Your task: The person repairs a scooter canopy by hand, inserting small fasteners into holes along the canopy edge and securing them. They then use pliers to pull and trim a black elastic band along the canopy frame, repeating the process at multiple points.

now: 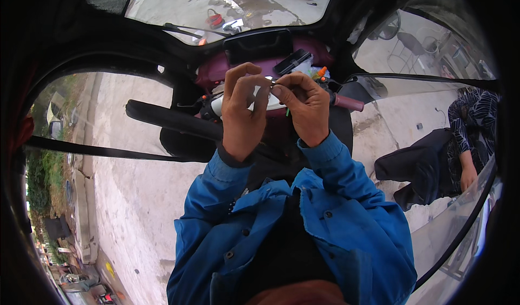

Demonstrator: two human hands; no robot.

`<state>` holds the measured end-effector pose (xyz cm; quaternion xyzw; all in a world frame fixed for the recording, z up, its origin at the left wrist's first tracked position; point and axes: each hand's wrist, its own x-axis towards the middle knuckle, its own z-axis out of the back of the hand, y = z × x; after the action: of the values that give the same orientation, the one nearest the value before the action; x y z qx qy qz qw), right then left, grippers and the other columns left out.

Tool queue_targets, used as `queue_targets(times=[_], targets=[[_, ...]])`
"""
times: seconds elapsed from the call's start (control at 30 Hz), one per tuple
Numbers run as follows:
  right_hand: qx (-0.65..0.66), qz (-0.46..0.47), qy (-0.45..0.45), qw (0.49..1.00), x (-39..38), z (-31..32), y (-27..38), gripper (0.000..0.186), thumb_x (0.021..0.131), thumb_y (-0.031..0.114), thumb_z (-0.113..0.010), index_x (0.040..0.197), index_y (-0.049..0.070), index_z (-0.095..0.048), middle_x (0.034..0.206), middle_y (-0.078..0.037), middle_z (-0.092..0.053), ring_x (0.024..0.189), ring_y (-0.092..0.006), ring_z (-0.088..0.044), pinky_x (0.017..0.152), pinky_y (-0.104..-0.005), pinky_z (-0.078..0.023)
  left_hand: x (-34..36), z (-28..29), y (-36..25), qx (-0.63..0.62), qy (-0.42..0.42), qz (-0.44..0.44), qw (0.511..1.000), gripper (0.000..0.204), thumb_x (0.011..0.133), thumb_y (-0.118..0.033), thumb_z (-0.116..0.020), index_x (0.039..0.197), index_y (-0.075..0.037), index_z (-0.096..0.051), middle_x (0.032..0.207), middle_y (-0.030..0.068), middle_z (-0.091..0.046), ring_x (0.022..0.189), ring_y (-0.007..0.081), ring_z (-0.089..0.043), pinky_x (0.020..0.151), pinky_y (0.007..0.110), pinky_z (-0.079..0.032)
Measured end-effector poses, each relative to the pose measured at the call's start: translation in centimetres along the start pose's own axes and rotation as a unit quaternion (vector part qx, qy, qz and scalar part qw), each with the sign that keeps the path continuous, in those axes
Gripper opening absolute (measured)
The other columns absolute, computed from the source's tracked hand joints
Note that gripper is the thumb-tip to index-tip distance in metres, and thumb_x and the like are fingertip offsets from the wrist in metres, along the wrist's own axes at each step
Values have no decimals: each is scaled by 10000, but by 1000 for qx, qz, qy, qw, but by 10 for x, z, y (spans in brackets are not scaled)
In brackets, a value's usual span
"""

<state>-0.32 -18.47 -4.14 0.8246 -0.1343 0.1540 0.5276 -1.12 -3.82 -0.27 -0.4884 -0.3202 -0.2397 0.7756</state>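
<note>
Both my hands are raised in front of the handlebar of a small cabbed vehicle, their fingertips meeting. My left hand [244,110] is curled, thumb and forefinger brought together in a ring against a tiny dark piece [273,82]. From the other side, my right hand [306,107] pinches at the same spot with thumb and bent forefinger. What kind of piece it is, I cannot make out; the fingers cover most of it. Just beyond my right wrist sticks out the maroon handlebar grip [349,103].
Behind my hands, a dark phone [291,61] and an orange-tipped bottle [322,72] lie on the maroon dashboard [208,72]. A padded black bar [168,118] crosses at left. Outside on the right, a person [460,142] sits close by. Past the windshield, a red object [215,20] lies on concrete.
</note>
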Motion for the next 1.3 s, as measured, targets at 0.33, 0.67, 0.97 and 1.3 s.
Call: queue_targets(times=[0.33,0.67,0.97,1.3], targets=[[22,15,17,999,3,-2,10,179,978,30,-792,1142,-13,-732,1021,-37,-742,873,-84,-667,772,-238,-556,8,9,-8,-107,5,88,990,166,964,77,-714,1093,-24,-685,905,15,-702,815,68,-643,716,229,-506],[152,24,6,988,32,-37,9,152,1005,47,-762,1145,0,-728,981,-39,-750,821,-80,-658,714,-238,-532,34,19,-7,-164,-55,125,977,125,948,41,-766,1061,-13,-755,879,-46,-691,735,-7,-524,627,186,-415],[205,66,42,976,108,-110,10,136,1055,140,-710,1121,22,-718,913,-6,-714,749,-60,-616,670,-239,-489,108,61,2,-27,-96,44,994,131,966,18,-756,1097,19,-754,848,3,-712,751,28,-615,705,203,-526],[90,302,130,940,245,-205,83,151,1081,109,-617,1062,-35,-660,926,-109,-728,799,-171,-721,680,-309,-571,241,173,13,-233,-50,-24,971,386,1108,-210,-587,1436,-8,-586,1256,53,-710,899,81,-612,734,213,-462]])
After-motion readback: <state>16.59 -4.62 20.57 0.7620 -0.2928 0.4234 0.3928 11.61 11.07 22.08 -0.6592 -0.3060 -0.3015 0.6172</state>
